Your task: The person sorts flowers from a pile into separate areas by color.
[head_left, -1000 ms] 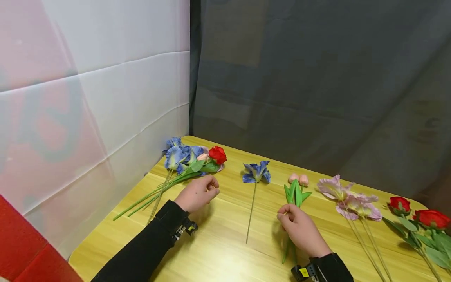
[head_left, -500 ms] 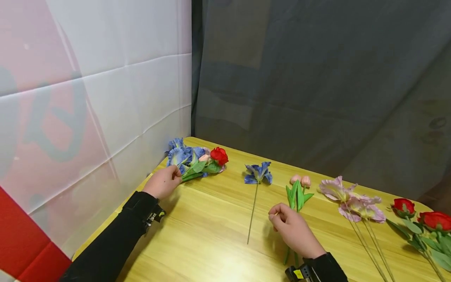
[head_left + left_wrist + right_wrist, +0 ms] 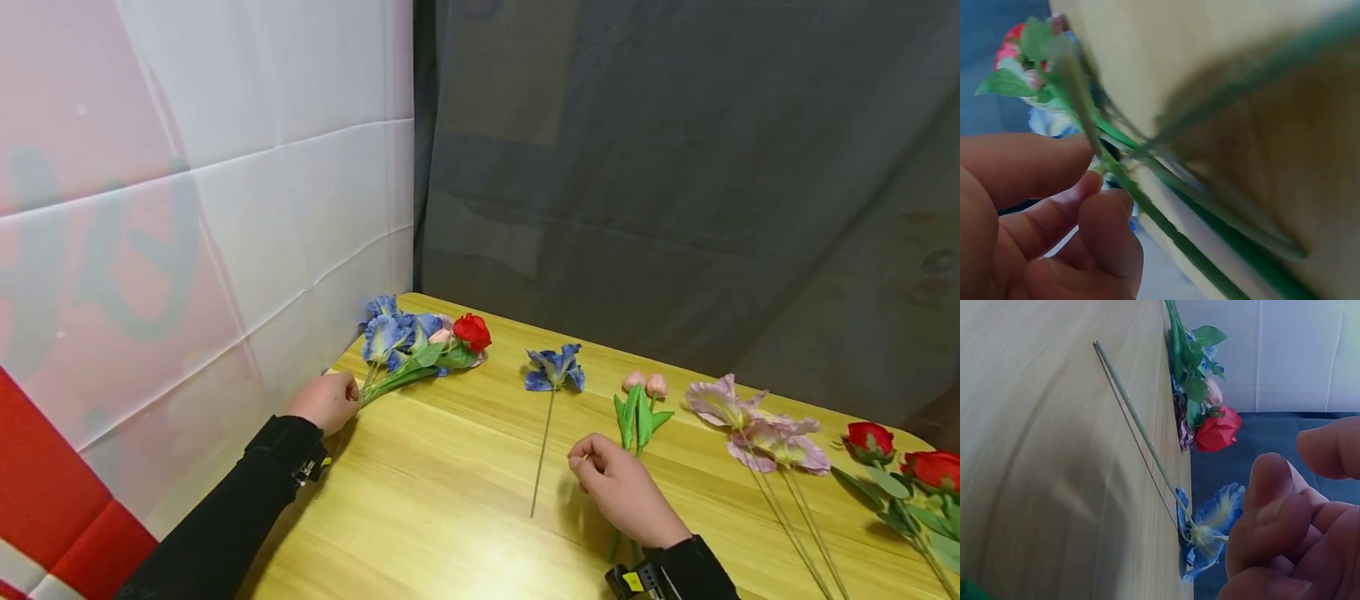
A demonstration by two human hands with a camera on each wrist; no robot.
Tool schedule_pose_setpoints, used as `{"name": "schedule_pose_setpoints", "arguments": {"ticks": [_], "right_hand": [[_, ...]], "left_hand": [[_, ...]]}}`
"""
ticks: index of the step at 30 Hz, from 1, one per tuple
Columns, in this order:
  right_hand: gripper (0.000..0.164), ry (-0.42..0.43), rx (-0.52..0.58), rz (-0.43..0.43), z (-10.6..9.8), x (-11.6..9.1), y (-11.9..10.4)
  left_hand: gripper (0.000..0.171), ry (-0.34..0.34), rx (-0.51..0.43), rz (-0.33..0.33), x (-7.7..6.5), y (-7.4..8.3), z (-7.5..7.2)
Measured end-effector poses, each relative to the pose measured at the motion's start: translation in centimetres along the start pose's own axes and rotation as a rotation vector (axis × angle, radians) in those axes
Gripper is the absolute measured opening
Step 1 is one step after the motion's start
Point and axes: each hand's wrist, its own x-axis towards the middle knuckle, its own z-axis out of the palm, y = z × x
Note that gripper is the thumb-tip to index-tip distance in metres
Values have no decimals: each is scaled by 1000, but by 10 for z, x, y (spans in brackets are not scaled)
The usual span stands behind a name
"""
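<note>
At the far left lies a mixed bunch of artificial flowers: blue irises [image 3: 384, 336], a red rose [image 3: 472, 332], pink blooms and leaves. My left hand [image 3: 327, 402] is at the bunch's stems, its fingertips closing around green stems [image 3: 1172, 234] in the left wrist view. The grip is partly hidden in the head view. My right hand [image 3: 626, 487] hovers with loosely curled fingers and holds nothing. Below it are the stems of two pink tulips [image 3: 641, 408]. A single blue iris [image 3: 555, 368] lies between the hands, with its bare stem pointing toward me.
Pale purple flowers [image 3: 776, 437] and red roses [image 3: 870, 442] lie to the right on the wooden table [image 3: 420, 500]. A white cloth wall [image 3: 315, 200] stands along the left edge and a dark curtain [image 3: 675, 208] along the back.
My left hand has moved left from beside the bunch to its stems, then farther down them. The right hand has shifted slightly left and stays empty. The view has turned slightly left.
</note>
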Motion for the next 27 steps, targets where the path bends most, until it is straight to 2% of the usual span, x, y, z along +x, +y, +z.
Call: {"name": "schedule_pose_setpoints", "arguments": {"ticks": [4,8,11,13,17,19,27], "right_hand": [[21,-11,-2,-1,1,0,2],[22,-9,-4,-8,0,-1,4],[22,1,-10,-13,0,-1,4],[22,8,-17,-12,0,-1,5],[21,11,-22,-5,1,0,6],[20,8,-20,1,1,0,6],[19,-4,3,27,3,-1,8]], "left_hand": [[12,-10,7,-4,-1,-6,5],[1,15,9,-13,4,-10,7],[8,42,32,-10,8,-12,7],[6,31,38,-6,10,-12,6],[26,-12,48,-5,10,-10,5],[30,-8,48,6,10,-9,5],[29,37,1,20,7,-7,-1]]}}
